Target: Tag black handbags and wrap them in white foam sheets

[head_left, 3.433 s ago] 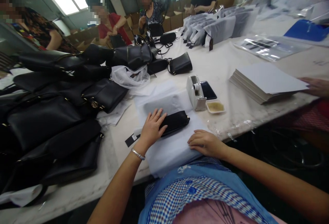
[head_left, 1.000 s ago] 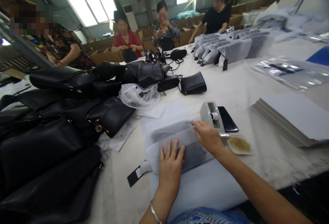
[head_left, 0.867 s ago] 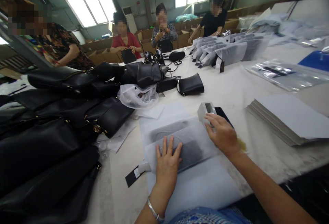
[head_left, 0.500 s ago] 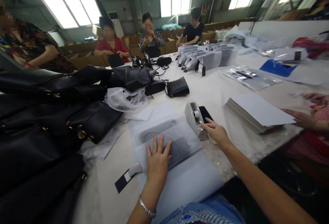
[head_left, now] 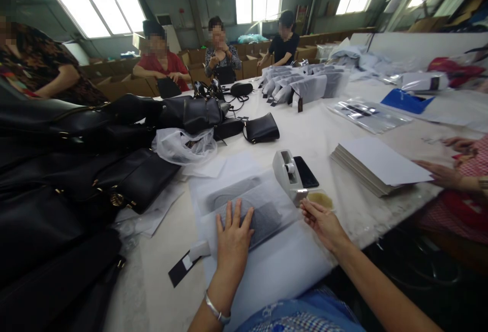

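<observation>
Under my left hand (head_left: 234, 235), fingers spread flat, lies a dark item wrapped in translucent white paper (head_left: 269, 217). A black tag (head_left: 183, 268) with a white piece on it sticks out at its left. My right hand (head_left: 322, 220) is closed in a pinch at the front of the grey tape dispenser (head_left: 285, 172); what the fingertips hold is too small to make out. Beside the dispenser lie a black phone (head_left: 305, 172) and a yellowish round piece (head_left: 321, 199). More white paper (head_left: 274, 263) spreads toward my lap.
Black bags (head_left: 137, 177) are heaped at the left, and a small black bag (head_left: 261, 128) lies farther back. Wrapped items (head_left: 308, 85) stand in rows. At the right, a co-worker's hands are near a stack of white boards (head_left: 381, 161). Several people work across the table.
My right hand has moved down and toward me from the dispenser's side to its front, and its fingers have closed into a pinch. My left hand stays flat on the paper.
</observation>
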`<state>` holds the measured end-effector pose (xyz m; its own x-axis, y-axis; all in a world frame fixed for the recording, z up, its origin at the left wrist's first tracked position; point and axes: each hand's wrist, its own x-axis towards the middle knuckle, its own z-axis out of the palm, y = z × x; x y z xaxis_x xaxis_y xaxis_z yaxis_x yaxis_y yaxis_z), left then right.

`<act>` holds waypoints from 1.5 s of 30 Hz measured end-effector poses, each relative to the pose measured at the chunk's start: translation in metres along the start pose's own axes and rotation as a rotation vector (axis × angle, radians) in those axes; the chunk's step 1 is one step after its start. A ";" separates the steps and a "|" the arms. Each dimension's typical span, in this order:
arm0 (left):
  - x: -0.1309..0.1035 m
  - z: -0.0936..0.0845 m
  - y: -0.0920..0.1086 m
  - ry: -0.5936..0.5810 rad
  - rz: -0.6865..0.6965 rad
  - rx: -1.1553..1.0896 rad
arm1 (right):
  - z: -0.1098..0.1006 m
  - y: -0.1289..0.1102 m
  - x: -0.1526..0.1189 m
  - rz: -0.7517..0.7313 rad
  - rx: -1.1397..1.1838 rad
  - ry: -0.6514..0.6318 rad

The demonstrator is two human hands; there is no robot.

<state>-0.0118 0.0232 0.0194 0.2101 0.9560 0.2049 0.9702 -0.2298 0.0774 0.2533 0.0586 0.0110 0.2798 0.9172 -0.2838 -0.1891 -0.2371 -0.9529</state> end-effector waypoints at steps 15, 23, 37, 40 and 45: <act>0.002 0.002 -0.003 -0.003 -0.001 -0.031 | -0.020 -0.072 0.006 -0.681 -0.973 -0.547; 0.002 0.005 -0.002 0.009 -0.029 -0.057 | 0.110 -0.105 0.056 -1.009 -1.302 -1.149; 0.003 0.008 -0.004 0.003 -0.042 -0.065 | 0.138 -0.111 0.116 -0.816 -1.752 -0.512; 0.003 0.009 -0.004 0.014 -0.041 -0.075 | 0.078 -0.105 0.111 -0.757 -1.565 -0.258; 0.003 0.007 -0.003 0.008 -0.037 -0.058 | -0.002 -0.066 0.082 -0.518 -1.174 -0.090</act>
<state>-0.0132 0.0282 0.0132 0.1731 0.9625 0.2089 0.9686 -0.2048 0.1411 0.2903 0.1493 0.0503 -0.0018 0.9939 0.1105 0.8727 0.0555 -0.4852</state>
